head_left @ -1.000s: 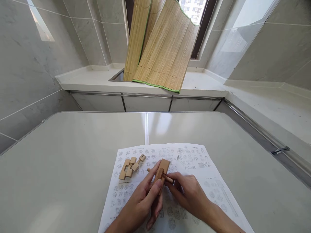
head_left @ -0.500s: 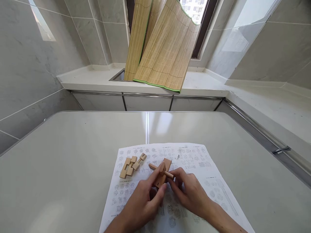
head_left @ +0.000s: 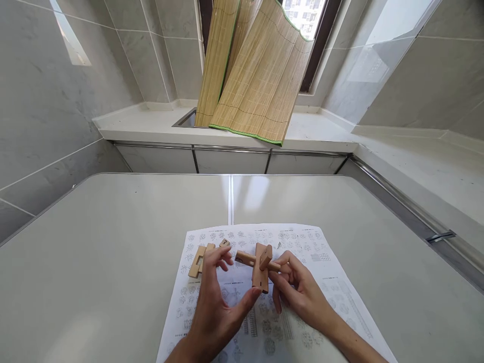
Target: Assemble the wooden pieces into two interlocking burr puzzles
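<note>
Several interlocked wooden puzzle pieces form a cross-shaped assembly (head_left: 260,275) above the printed sheet. My right hand (head_left: 302,290) pinches the end of the bar on its right side. Beside it, my left hand (head_left: 223,302) is spread, with the thumb tip at the lower end of the upright piece and the fingers apart from it. Behind the left fingers lie lighter loose wooden pieces (head_left: 195,262), partly hidden. One small piece (head_left: 224,243) among them bears the number 3.
Under the hands lies a large paper sheet (head_left: 313,312) printed with rows of small diagrams. It rests on a pale table (head_left: 94,262) with a seam (head_left: 230,201). Beyond are a white ledge (head_left: 143,123) and a bamboo mat (head_left: 260,75) leaning near the window.
My left hand has let go of the wooden assembly and opened, its fingers moving left. The assembly has turned more upright, still held in my right hand.
</note>
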Demonstrator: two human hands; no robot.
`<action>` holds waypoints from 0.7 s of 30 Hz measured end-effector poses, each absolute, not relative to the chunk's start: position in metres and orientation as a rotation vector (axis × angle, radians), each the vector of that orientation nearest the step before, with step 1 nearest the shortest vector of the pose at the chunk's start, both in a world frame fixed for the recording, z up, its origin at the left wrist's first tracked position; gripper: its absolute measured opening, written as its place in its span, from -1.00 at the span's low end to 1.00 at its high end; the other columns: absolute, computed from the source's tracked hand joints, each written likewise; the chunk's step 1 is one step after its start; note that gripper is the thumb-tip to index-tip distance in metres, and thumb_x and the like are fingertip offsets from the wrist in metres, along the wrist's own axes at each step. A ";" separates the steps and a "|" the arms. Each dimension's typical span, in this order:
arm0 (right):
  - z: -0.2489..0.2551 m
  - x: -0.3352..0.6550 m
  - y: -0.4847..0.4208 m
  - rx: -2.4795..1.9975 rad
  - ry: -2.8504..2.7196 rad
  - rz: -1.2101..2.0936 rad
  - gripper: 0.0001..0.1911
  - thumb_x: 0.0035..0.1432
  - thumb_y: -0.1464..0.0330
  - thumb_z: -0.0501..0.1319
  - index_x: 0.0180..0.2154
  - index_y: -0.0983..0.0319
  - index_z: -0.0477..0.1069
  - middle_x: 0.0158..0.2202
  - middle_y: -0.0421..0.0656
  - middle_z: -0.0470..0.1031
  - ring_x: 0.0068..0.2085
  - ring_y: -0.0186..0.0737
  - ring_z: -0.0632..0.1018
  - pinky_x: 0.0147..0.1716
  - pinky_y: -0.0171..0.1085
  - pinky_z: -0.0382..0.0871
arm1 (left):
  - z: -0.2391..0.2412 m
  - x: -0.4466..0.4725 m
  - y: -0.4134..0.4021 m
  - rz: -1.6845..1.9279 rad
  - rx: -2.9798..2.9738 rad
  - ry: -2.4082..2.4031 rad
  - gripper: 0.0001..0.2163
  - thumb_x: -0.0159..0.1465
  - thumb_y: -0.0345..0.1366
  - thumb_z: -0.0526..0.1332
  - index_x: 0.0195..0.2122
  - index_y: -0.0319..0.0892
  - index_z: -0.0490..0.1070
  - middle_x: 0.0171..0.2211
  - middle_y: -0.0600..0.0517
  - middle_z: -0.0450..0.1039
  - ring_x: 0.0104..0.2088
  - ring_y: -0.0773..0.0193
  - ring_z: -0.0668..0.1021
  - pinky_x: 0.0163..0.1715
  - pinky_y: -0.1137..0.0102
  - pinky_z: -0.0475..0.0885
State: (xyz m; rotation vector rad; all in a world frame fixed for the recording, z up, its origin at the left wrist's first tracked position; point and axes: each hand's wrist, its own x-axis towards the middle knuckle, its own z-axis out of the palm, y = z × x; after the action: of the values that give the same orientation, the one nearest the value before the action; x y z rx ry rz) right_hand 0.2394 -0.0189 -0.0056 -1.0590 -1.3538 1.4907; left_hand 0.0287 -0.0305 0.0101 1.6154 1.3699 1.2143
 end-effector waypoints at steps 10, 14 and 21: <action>-0.008 0.240 -0.022 -0.854 -1.297 1.721 -0.60 0.41 0.03 0.26 -0.23 0.12 0.15 -0.50 -0.33 0.48 -0.68 -0.39 0.51 -0.68 -0.46 0.11 | 0.012 0.030 -0.030 0.933 1.353 1.020 -0.03 0.14 -0.09 0.54 0.44 0.16 -0.05 0.36 -0.14 0.29 0.37 -0.19 0.35 0.40 -0.15 0.11; -0.008 0.240 -0.022 -0.839 -1.307 1.720 -0.63 0.42 0.06 0.26 -0.22 0.14 0.18 -0.50 -0.33 0.48 -0.66 -0.40 0.51 -0.67 -0.46 0.10 | 0.017 0.031 -0.030 0.930 1.317 1.005 -0.06 0.16 -0.17 0.52 0.42 0.16 -0.08 0.29 -0.11 0.37 0.32 -0.11 0.43 0.39 -0.10 0.19; -0.007 0.239 -0.021 -0.844 -1.308 1.730 -0.61 0.40 0.03 0.27 -0.23 0.14 0.18 -0.51 -0.33 0.47 -0.66 -0.39 0.50 -0.66 -0.45 0.11 | 0.011 0.031 -0.029 1.003 1.330 1.015 -0.05 0.07 -0.24 0.55 0.37 0.14 -0.02 0.22 -0.10 0.43 0.22 -0.11 0.53 0.32 -0.09 0.31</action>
State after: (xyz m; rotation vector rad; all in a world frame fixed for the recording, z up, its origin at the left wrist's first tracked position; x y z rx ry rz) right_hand 0.2395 -0.0207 -0.0070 -0.8438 -1.3076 1.7296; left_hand 0.0309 -0.0291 0.0114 1.3297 1.0149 1.0025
